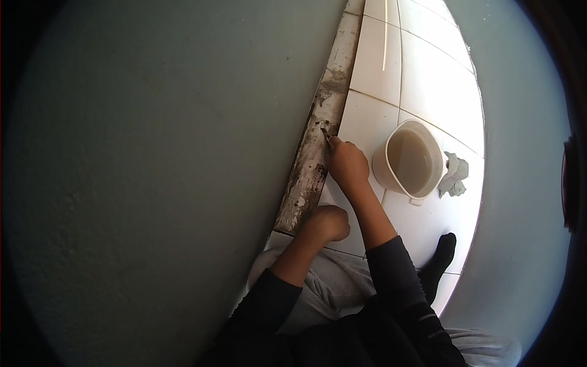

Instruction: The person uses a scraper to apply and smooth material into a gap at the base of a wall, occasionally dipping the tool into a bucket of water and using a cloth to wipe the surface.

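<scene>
right hand (347,164) pinching a small scraper tool (325,133), tip on the stained skirting strip (312,159) just above the fingers, left hand (327,223) fisted, resting near strip's lower end, holding nothing visible, water tub (408,160) just right, crumpled rag (454,175) beside it

Right hand (347,164): arm extended forward, fingers closed in a pinch grip, knuckles up. Left hand (325,224): curled into a loose fist, held nearer the body, wrist bent. Both forearms bare; dark sleeves pushed back toward the elbows.
</scene>
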Action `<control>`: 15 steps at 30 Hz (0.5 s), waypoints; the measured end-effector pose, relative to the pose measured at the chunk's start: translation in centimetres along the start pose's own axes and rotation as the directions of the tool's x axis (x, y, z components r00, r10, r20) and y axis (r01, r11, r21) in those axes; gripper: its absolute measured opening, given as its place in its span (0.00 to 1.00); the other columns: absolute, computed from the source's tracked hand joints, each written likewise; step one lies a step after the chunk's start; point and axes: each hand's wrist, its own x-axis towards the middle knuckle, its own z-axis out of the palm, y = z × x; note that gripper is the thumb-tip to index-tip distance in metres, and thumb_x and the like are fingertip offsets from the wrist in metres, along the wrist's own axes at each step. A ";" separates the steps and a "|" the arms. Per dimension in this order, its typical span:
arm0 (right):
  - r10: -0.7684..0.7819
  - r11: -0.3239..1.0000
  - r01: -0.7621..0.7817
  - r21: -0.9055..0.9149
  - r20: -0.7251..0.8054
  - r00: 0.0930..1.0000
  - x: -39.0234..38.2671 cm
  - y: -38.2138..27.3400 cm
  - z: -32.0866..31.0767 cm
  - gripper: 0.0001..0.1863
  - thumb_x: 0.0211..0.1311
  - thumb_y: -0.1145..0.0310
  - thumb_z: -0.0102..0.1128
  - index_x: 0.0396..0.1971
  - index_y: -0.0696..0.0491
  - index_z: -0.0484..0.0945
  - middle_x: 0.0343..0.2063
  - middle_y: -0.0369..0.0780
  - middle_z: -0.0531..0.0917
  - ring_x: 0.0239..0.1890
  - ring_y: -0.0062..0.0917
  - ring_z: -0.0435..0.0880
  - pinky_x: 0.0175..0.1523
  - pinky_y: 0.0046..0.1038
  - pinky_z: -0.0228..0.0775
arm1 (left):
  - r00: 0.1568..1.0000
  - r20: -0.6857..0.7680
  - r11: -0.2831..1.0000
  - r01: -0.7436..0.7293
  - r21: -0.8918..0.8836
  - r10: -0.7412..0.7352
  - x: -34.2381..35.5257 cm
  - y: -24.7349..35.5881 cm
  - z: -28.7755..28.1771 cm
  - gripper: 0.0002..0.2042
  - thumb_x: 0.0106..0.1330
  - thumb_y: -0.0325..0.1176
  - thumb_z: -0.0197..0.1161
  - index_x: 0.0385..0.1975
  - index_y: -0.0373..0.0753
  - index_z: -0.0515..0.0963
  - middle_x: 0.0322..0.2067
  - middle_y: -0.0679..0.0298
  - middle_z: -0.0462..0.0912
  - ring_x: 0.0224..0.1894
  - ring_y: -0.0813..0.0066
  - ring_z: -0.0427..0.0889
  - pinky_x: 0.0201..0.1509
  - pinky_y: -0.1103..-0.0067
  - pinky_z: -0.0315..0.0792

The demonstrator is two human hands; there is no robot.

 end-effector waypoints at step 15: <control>-0.323 -0.446 -0.350 0.824 0.217 0.921 -6.7 3.5 -2.3 0.13 0.65 0.67 0.41 0.48 0.49 0.63 0.25 0.37 0.70 0.10 0.08 0.55 0.09 0.10 0.47 | 0.997 0.073 1.000 0.029 -0.009 -0.029 0.7 0.6 -0.2 0.14 0.55 0.35 0.49 0.34 0.34 0.78 0.39 0.53 0.78 0.43 0.61 0.78 0.48 0.71 0.69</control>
